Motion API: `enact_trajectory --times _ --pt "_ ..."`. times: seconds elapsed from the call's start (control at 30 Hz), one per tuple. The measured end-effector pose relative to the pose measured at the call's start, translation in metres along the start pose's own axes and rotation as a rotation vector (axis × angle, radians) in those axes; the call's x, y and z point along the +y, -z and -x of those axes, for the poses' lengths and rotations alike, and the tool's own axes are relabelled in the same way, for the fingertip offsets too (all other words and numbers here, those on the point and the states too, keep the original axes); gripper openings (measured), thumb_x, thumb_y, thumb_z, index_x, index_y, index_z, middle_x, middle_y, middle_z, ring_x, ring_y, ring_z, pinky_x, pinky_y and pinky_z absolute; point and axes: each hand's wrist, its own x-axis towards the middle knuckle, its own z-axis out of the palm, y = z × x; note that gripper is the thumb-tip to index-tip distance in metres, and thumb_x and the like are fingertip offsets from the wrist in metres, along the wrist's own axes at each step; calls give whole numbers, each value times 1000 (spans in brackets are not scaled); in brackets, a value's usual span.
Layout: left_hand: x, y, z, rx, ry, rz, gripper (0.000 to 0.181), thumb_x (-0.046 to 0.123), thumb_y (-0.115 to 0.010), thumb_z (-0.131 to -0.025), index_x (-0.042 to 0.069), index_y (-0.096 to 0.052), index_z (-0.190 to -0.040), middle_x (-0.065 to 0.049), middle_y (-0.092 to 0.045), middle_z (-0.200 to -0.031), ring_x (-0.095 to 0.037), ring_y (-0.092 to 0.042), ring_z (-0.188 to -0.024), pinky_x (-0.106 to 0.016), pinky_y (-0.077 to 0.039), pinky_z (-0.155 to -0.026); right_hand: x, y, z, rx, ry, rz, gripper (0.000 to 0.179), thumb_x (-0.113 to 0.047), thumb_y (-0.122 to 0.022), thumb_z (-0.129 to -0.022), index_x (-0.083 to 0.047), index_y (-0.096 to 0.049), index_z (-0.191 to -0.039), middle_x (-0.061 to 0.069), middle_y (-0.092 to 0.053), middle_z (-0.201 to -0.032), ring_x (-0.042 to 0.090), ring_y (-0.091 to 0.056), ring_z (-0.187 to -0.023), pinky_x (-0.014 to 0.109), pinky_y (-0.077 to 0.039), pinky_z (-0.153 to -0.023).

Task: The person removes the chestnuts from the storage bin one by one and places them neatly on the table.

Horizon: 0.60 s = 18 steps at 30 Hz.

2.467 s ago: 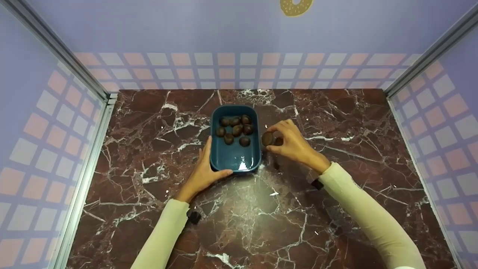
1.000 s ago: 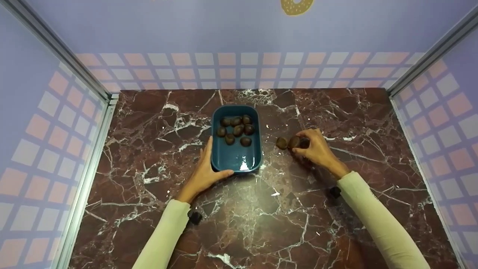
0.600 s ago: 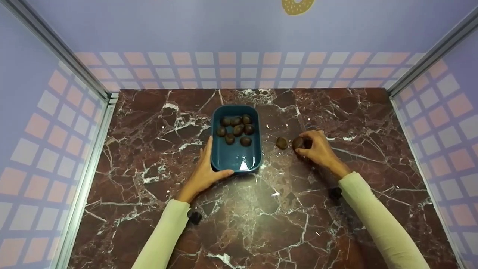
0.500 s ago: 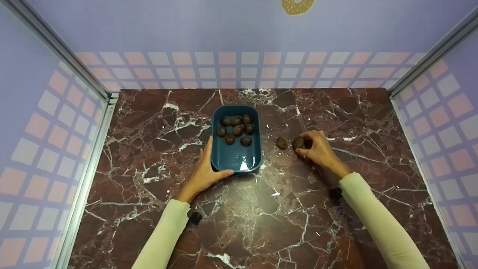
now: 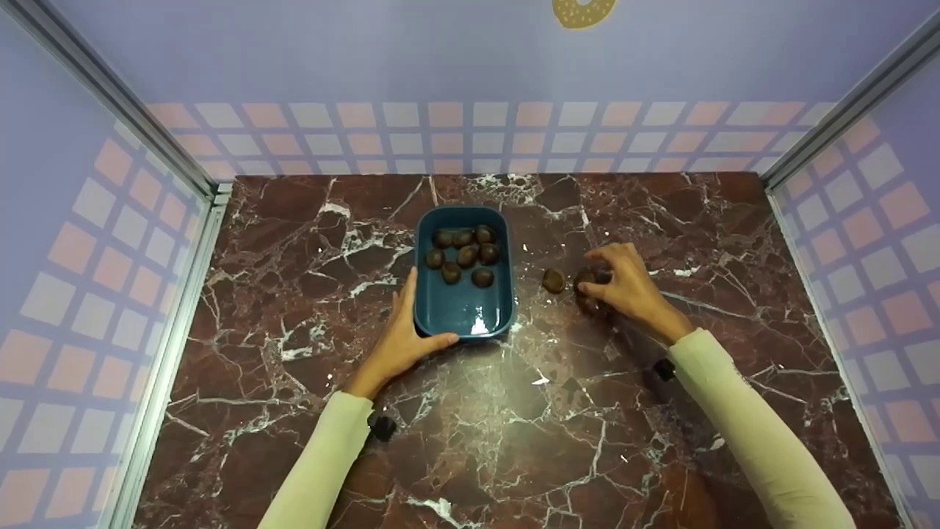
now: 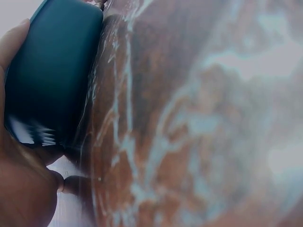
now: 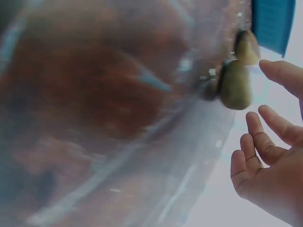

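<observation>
On the marble table (image 5: 470, 433), beside the blue tray (image 5: 444, 312), the right hand (image 5: 633, 290) has loosened its pinch on a brown nut (image 7: 236, 87).
The left hand (image 5: 404, 338) rests straight fingers against the tray. The right fingers now stand parted, so that nut seems set down; it sits before their tips, apparently clear of them, just beside a second nut (image 5: 554, 281).

wrist views: container (image 6: 52, 71) cropped; tabletop (image 7: 94, 94) blurred

Right hand (image 7: 279, 168), fingers apart, just beside two rounded greenish-brown things (image 7: 236, 87) near a blue container (image 7: 273, 23).
</observation>
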Motion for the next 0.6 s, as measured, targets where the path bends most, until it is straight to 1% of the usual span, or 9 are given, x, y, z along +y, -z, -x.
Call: enact_trajectory --times 0.1,0.2,0.43,0.6 --pt "-1 0 0 -2 8 4 144 53 -98 -81 21 2 -179 -17 -2 -185 -50 13 -166 -74 -3 -131 -11 5 -7 0 25 32 53 -10 -95 -84 5 -73 -130 25 -71 -125 41 -53 -118 57 -44 -103" --pt "-1 0 0 1 14 8 144 54 -98 -81 21 1 -179 -16 -1 -185 -49 13 -166 -75 -4 -130 -22 6 -15 -2 66 46 52 -11 -95 -84 5 -74 -129 24 -72 -123 41 -53 -114 56 -44 -99" --pt "0 0 0 -1 13 6 143 55 -97 -81 20 1 -179 -16 -1 -185 -50 13 -166 -78 -4 -128 -45 2 -27 -25 152 62 52 -16 -95 -83 4 -75 -127 23 -72 -128 43 -54 -118 60 -42 -105" --pt "1 0 0 -4 6 -5 143 54 -97 -81 20 2 -179 -16 -1 -185 -51 14 -166 -78 -4 -128 -56 -7 -33 -56 186 61 52 -16 -95 -83 3 -75 -127 23 -71 -127 43 -54 -117 59 -42 -104"
